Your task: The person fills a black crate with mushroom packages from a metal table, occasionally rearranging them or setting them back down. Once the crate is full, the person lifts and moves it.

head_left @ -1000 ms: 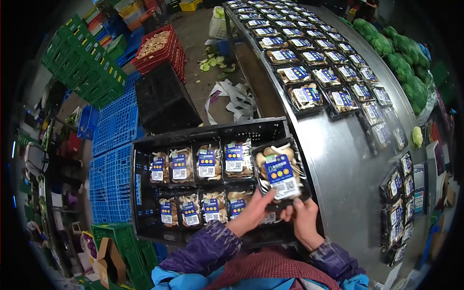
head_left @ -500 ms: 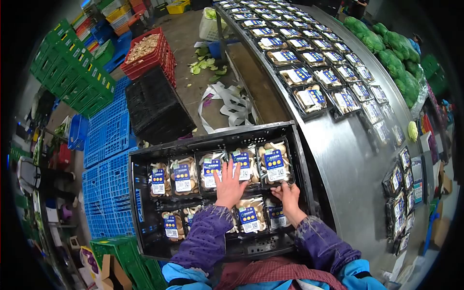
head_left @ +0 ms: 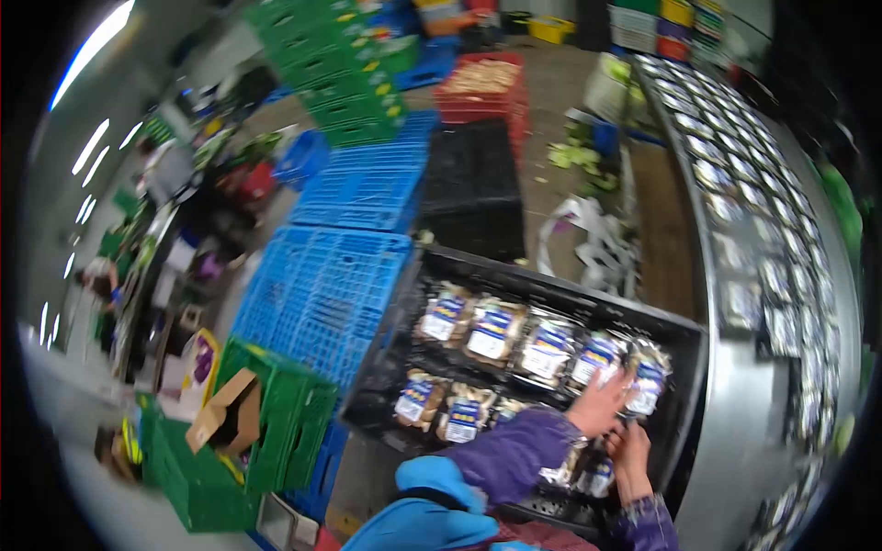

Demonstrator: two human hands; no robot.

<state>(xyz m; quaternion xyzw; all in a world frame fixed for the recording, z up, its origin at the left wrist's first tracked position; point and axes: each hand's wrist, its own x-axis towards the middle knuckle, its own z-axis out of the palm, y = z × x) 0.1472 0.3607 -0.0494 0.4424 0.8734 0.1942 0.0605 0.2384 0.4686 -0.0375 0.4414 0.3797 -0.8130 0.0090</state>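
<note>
Packs (head_left: 491, 332) lie in two rows in the black crate (head_left: 390, 317). The left hand (head_left: 602, 404) reaches over them, fingers extended, ungripping; the right hand (head_left: 630, 454) has bent fingers, grip unclear, at the near edge of the far row's rightmost pack (head_left: 648, 380): glossy, blurred, label blue above white. Rightward, the steel table (head_left: 740, 404).

Camera view turned left, left hand (head_left: 601, 406) shifted across mushroom packs (head_left: 647, 378), now close beside right hand (head_left: 630, 450)

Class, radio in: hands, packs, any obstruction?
Left hand over far packs. Right hand by rightmost far pack, grip unclear. Two rows in black crate; left sleeve hides part of near row.
</note>
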